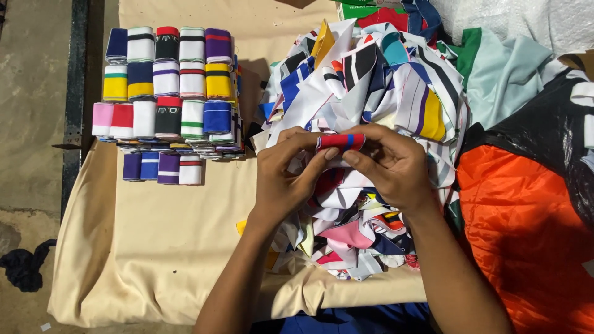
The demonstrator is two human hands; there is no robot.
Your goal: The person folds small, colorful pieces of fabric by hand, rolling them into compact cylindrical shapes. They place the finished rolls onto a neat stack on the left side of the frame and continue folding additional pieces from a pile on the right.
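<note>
Beige cloth sheet (161, 247) covers the floor. Left hand (288, 176) and right hand (387, 164) both pinch a small red fabric strip with a blue band (341, 141), just above the loose heap of striped fabric offcuts (371, 80). Neat rows of folded striped strips (167, 93) sit left of the heap.

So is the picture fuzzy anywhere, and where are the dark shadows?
Head view: mostly sharp; the stacked folded bands show crisp stripes. A dark shadow falls on the tan cloth between that stack and the scrap pile. The left hand and right hand holding the red strip look clear, without glare.
</note>
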